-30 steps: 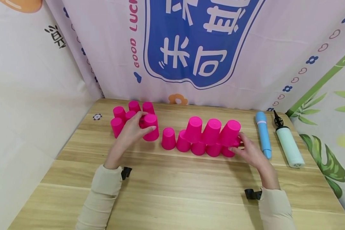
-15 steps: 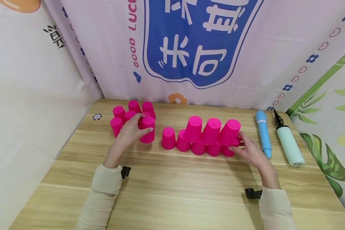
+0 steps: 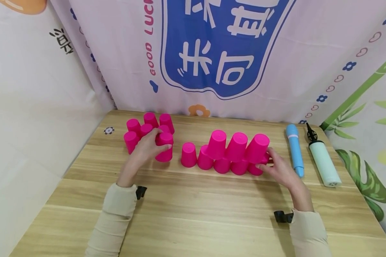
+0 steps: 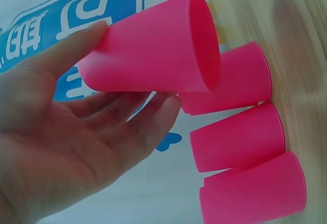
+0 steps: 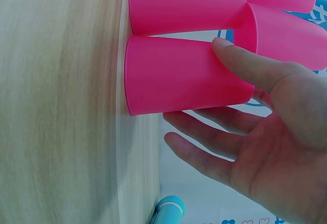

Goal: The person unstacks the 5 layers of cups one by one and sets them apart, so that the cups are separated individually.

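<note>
Upside down between my left hand's [image 3: 147, 145] thumb and fingers is a pink plastic cup [image 3: 164, 151]. Its open rim [image 4: 204, 40] hangs above the table in the left wrist view. Behind that hand stands a cluster of inverted pink cups [image 3: 132, 141]. To the right runs a row of several inverted cups [image 3: 188, 155], with three more cups [image 3: 237, 147] on top of its right part. My right hand [image 3: 278, 167] holds the row's rightmost bottom cup [image 5: 179, 75], thumb on the near side and fingers along the outer side.
A light-blue microphone-shaped stick [image 3: 295, 150] and a pale green hand pump [image 3: 323, 162] lie at the table's right. A small round chip or sticker [image 3: 109, 130] is at the far left. A printed curtain [image 3: 132, 71] hangs behind the wooden table [image 3: 212, 214].
My left hand has moved the held cup slightly left and toward me, away from the row. My right hand and the stacked cups look unchanged.
</note>
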The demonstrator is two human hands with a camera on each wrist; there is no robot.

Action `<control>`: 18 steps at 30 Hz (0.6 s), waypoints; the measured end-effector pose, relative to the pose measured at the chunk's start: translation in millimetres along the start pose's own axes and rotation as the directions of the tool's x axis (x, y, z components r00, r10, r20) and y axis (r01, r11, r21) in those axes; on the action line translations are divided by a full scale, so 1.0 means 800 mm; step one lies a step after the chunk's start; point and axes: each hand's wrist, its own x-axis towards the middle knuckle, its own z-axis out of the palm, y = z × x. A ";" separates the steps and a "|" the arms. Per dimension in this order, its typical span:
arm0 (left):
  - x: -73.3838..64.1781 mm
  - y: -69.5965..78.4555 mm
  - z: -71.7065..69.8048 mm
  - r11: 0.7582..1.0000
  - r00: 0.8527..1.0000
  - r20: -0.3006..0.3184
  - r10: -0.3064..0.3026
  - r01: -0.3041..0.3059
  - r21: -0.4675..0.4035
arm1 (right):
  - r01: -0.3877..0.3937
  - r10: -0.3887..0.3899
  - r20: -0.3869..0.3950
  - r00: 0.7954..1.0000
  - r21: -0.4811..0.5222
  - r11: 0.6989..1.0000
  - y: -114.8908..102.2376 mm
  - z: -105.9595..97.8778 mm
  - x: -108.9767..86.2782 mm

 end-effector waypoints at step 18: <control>0.001 0.017 0.021 0.995 0.994 0.046 0.094 -0.095 0.019 | 0.006 -0.006 -0.003 1.000 -0.004 1.000 -0.004 -0.001 0.000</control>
